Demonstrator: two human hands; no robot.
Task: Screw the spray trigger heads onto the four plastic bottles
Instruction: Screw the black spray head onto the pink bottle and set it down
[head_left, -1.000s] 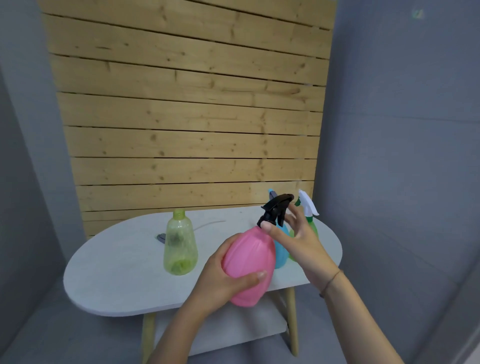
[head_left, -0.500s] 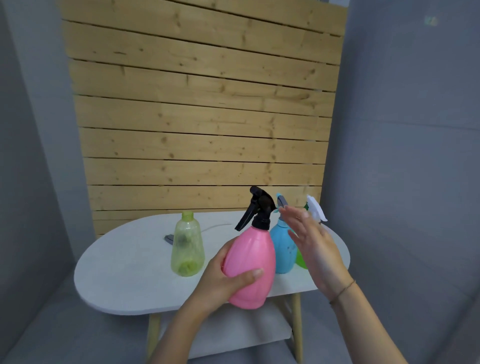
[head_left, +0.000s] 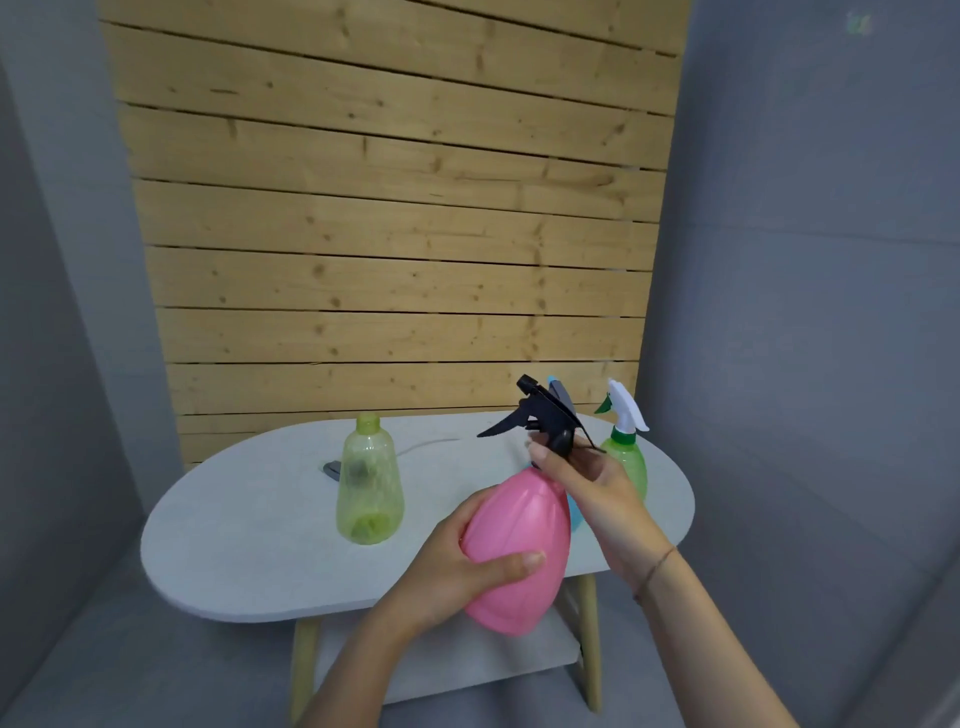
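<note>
My left hand (head_left: 457, 566) grips the body of a pink bottle (head_left: 514, 545), held tilted above the table's front edge. Fingers of my right hand (head_left: 592, 483) are closed around the collar of the black spray trigger head (head_left: 540, 415) at the pink bottle's neck. A yellow-green bottle (head_left: 370, 483) with no head stands on the table to the left. A green bottle (head_left: 626, 457) with a white trigger head stands at the right. A blue bottle (head_left: 574, 514) is mostly hidden behind my right hand; its grey-blue head (head_left: 561, 392) shows above.
The bottles stand on a white oval table (head_left: 249, 525) with wooden legs and a lower shelf. A small grey object (head_left: 332, 469) lies behind the yellow-green bottle. A wooden plank wall stands behind, with grey walls on both sides.
My right hand, open and off the bottle half a second ago, has closed on the black head's collar. The head's nozzle has swung from right to left. The pink bottle now tilts.
</note>
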